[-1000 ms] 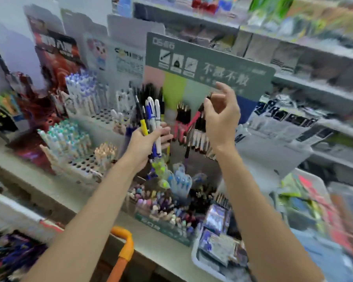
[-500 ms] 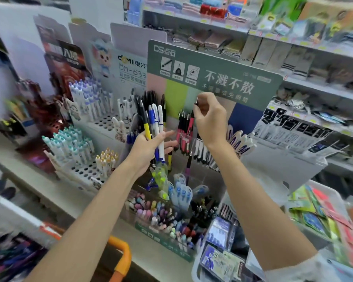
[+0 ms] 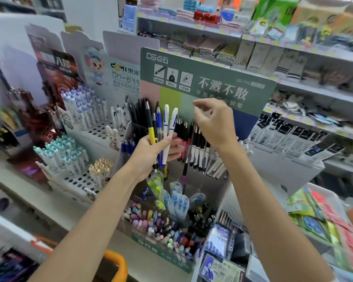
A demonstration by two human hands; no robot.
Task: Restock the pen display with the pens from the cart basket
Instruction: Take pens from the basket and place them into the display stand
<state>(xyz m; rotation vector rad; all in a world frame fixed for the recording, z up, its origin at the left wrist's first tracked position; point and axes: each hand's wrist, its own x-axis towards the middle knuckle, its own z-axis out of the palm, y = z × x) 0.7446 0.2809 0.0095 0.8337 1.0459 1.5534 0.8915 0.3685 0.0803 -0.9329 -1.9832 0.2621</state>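
My left hand (image 3: 149, 151) grips a fanned bunch of pens (image 3: 165, 121), one black and yellow, one blue and two white, in front of the green-headed pen display (image 3: 212, 78). My right hand (image 3: 216, 127) hovers over the display's row of black, pink and white pens (image 3: 198, 143); its fingers are loosely curled and hold nothing. A dark pen with a purple lower barrel (image 3: 184, 174) stands lower than the others in that row. The orange cart handle (image 3: 118, 263) shows at the bottom; what the basket holds is blurred.
White racks of capped pens (image 3: 75, 159) stand to the left on the shelf. A front tray of pastel pens and erasers (image 3: 161, 226) sits below the display. Packets (image 3: 322, 224) fill a bin at lower right. Shelves of socks run behind.
My right hand lowered a dark pen with a purple barrel into the display row and let it go, then lifted away empty. My left hand kept its bunch of pens.
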